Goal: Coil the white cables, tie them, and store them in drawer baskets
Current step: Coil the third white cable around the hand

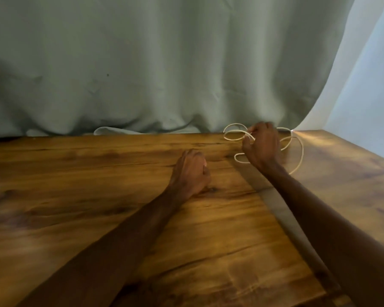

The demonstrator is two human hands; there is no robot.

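A pale grey-green fabric curtain [164, 63] hangs in folds across the whole 12 o'clock side, its hem bunched on the far edge of the brown wooden worktop [75, 196]. At 2 o'clock the curtain gives way to a pale blue wall [375, 85]. The worktop fills the lower half of the view, and a narrow seam runs across it from 1 o'clock down towards 5 o'clock. Both bare forearms reach in from 6 o'clock.

The left hand [191, 171] rests on the wood near the centre, its grip curled into a loose fist with nothing seen inside it. The right hand [261, 145] is at 1 o'clock by the far edge, its grip pinching a strand of the thin white cable [302, 152]. The cable lies in loose, uneven loops on the worktop, spreading out on both sides of that hand just beside the curtain hem.
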